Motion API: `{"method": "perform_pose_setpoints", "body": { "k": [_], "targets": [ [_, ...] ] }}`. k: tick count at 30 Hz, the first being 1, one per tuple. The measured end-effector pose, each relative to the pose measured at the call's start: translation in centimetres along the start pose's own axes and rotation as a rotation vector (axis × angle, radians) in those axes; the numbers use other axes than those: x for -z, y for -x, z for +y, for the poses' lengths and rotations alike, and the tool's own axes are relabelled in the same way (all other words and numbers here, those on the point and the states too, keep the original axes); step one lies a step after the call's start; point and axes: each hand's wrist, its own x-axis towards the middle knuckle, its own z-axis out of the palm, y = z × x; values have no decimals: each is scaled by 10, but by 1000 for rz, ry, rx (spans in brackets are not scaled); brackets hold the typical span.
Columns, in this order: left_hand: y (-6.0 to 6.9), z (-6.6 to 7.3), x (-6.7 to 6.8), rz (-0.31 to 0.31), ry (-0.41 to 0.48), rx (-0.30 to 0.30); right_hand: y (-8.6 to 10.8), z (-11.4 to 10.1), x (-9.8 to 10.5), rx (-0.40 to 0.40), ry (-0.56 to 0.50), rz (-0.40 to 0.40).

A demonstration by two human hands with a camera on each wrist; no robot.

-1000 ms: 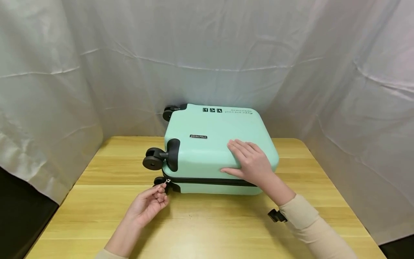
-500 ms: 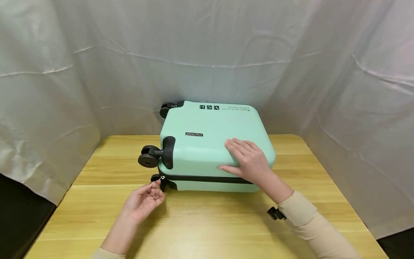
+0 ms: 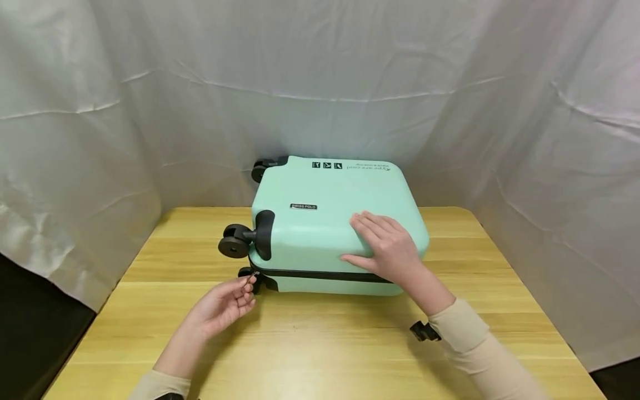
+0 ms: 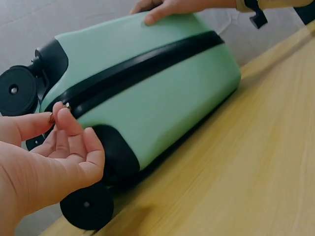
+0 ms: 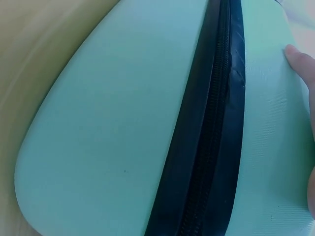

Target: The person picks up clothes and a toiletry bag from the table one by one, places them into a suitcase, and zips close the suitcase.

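Observation:
A mint-green hard-shell suitcase (image 3: 340,194) lies flat on the table, its black wheels (image 3: 235,241) toward the left. Along its near side runs a black zipper (image 5: 209,118), whose teeth look meshed in the right wrist view. At the near left corner my left hand (image 3: 225,308) pinches the small metal zipper pull (image 4: 68,106) between thumb and forefinger; the other fingers are curled loosely. My right hand (image 3: 390,247) rests on the suitcase's upper near edge toward the right, fingers extended over the top and thumb lying along the side above the zipper.
The wooden table (image 3: 310,350) carries the suitcase near its back edge. Pale grey curtains (image 3: 320,100) hang behind and on both sides. A black strap piece (image 3: 425,331) sticks out from the right sleeve.
The head view shifts slightly. My left hand stays at the zipper pull near the corner, with only a small shift of the fingers. My right hand keeps its place on the suitcase.

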Motion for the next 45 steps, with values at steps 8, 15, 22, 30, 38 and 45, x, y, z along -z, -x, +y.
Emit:
{"method": "perform_pose_setpoints", "body": {
  "k": [8,15,22,30,38,45],
  "targets": [
    [5,-3,14,24,-168,35,4,-6,3,-52,-23,-56],
    [9,2,18,45,-233,15,6,-6,4,-53,-10,-85],
    [10,11,19,52,-300,7,5,-4,3,-18,-5,-50],
    [18,34,24,45,-343,-72,8,-5,9,-19,-29,-45],
    [28,65,20,33,-427,-162,17,0,17,-21,-52,14],
    [27,98,3,95,-560,-234,29,9,30,-51,-67,29]
  ]
}}
